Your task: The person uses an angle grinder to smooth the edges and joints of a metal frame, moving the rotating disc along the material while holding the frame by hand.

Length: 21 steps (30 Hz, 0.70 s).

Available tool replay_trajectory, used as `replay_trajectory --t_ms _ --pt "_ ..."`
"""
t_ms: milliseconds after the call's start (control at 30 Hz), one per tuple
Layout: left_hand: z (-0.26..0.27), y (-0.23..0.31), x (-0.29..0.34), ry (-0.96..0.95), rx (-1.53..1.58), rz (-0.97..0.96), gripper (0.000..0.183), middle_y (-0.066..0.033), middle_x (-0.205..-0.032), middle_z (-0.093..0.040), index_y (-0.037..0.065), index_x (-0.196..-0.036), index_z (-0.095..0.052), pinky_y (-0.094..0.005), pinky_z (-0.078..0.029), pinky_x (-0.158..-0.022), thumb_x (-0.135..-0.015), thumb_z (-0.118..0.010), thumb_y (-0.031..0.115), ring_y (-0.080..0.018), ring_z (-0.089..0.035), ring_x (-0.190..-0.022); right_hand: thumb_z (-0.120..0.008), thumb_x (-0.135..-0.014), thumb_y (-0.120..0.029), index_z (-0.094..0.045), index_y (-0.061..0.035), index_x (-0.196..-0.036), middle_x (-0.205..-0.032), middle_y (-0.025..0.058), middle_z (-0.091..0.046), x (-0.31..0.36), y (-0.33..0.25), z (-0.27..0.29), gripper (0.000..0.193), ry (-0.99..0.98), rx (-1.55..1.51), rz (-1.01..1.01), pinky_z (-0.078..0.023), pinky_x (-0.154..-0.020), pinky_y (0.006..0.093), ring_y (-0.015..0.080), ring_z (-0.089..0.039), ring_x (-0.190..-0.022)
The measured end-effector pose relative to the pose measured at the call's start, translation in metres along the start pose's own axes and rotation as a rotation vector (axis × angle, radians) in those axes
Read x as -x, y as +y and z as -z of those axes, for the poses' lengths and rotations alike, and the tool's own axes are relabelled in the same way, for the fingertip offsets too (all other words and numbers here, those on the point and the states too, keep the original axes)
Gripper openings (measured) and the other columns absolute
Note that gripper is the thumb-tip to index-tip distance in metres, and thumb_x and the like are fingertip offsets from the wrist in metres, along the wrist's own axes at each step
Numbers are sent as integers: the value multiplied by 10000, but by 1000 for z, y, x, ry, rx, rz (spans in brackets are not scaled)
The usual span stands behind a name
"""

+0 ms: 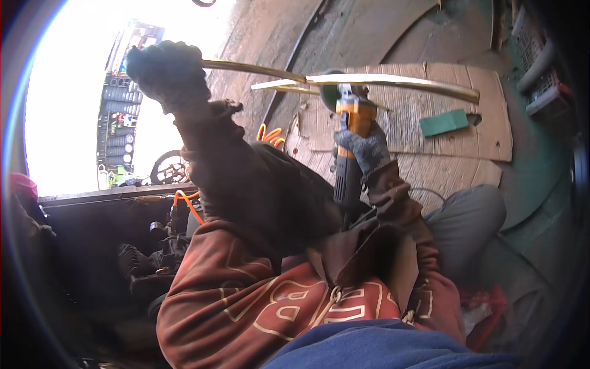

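My gloved left hand (171, 75), raised at the upper left, is closed round one end of a shiny brass-coloured metal bar (393, 82). The bar runs to the right across the middle and is slightly bent; a second strip of it angles off to the left below. In my right hand (367, 147), also gloved, is a yellow and black angle grinder (356, 117), held upright with its head at the bar. The grinder's disc (330, 93) sits just under the bar, partly hidden by it; whether the two touch I cannot tell.
Flattened cardboard (485, 129) covers the floor ahead, with a green rectangular piece (444, 123) on it. An orange coiled hose (270, 135) lies near my left arm. Plastic crates (547, 95) stand at the far right. Stacked tyres (120, 111) show outside on the left.
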<state>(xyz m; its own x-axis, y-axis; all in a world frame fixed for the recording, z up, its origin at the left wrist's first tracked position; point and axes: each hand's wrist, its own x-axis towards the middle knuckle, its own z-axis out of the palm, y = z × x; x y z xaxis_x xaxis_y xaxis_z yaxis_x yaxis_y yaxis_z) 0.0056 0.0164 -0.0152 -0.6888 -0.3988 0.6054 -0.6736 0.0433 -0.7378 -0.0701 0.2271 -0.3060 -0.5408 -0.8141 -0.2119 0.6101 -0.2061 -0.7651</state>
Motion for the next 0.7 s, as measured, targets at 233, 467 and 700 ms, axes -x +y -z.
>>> replay_trajectory --t_ms 233,467,700 --pt "12 17 5 -373 -442 -134 322 30 -492 -569 153 -568 -630 -304 -385 -513 -839 -514 283 -138 -545 -474 -694 -703 -57 -521 -1 -1030 -738 117 -594 -8 26 49 374 233 -251 -354 -542 -424 394 255 -603 -478" --pt "-12 17 8 -243 -382 -140 299 26 -519 -588 157 -569 -637 -298 -385 -508 -828 -510 234 -132 -550 -478 -737 -647 -24 -560 -27 -1044 -849 66 -621 -1 17 0 435 46 -98 21 -546 -607 314 167 -625 -683" --pt "-54 4 14 -145 -316 -137 362 36 -490 -546 138 -518 -567 -226 -394 -468 -847 -423 189 -113 -498 -442 -743 -659 -46 -548 -41 -1071 -888 57 -613 -23 47 68 456 242 -181 -224 -531 -630 306 153 -613 -719"
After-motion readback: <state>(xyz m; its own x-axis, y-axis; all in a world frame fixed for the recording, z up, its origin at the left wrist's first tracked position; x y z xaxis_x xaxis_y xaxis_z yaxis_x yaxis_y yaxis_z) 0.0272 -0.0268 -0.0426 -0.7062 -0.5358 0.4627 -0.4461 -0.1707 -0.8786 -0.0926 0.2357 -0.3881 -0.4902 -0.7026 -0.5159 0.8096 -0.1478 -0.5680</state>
